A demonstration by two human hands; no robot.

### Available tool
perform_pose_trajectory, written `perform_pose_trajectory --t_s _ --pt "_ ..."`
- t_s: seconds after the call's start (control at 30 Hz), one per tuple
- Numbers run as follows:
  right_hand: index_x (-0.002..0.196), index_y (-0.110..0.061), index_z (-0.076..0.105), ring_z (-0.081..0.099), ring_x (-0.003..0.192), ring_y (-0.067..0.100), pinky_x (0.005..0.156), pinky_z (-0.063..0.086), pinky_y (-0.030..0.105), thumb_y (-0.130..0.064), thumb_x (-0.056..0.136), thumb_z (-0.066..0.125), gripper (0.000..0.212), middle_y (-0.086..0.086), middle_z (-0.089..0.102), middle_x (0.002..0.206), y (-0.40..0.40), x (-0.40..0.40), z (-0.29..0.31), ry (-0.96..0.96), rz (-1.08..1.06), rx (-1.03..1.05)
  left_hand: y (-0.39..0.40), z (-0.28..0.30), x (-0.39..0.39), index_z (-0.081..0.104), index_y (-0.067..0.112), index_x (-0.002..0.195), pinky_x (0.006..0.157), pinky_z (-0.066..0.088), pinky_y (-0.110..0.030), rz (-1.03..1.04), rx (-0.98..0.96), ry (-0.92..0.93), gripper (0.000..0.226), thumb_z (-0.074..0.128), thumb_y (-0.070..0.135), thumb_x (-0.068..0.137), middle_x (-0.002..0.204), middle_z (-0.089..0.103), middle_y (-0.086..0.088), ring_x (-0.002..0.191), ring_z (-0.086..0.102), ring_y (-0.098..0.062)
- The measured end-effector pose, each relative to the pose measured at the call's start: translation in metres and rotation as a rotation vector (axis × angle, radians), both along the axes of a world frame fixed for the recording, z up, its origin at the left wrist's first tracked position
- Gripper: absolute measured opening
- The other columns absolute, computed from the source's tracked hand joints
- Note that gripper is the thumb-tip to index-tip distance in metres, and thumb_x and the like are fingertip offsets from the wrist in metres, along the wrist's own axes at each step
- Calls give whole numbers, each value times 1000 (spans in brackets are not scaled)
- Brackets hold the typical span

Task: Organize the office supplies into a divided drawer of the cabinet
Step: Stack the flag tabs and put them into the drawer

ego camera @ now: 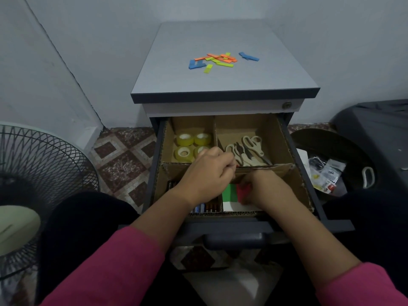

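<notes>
Drawer (284, 138) is pulled open, cardboard-divided: tape rolls (192, 144) back-left, scissors (247, 151) back-right. Right hand (267, 188) pinches a red pad (242, 192) in the front-right compartment; left hand (205, 175) hovers curled, can't tell what it's holding.

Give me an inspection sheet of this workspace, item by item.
Surface: cabinet top holds scattered coloured strips.
Job's things: drawer open; tape rolls back-left, scissors back-right, batteries front-left, coloured paper front-right.
Clutter: packets in bin.
Hands: left hand curled, contents unclear; right hand grips red paper.
Cables: nothing seen.
Surroundings: fan, tiled floor.
</notes>
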State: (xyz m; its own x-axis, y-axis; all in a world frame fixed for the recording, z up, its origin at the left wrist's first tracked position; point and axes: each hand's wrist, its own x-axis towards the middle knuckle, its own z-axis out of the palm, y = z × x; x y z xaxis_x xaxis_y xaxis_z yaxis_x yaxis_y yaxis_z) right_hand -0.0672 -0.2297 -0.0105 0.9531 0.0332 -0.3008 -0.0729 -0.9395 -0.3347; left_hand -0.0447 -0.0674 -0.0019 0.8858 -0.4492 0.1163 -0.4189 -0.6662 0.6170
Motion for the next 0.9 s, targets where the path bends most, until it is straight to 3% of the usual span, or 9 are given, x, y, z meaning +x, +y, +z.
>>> perform_pose_trajectory --t_s 0.47,0.9 --pt "103 -29 73 63 96 23 86 53 37 -23 67 80 37 2 68 102 -1 1 -2 -9 12 2 1 2 -1 50 29 76 88 42 -41 4 12 14 16 38 26 86 93 55 3 100 46 -20" --pt "102 -27 72 63 90 21 81 54 35 -19 77 70 26 1 68 98 -1 1 -1 -32 -2 -1 0 3 -2 52 28 76 86 42 -39 -10 24 14 19 34 30 83 90 52 4 99 45 -21"
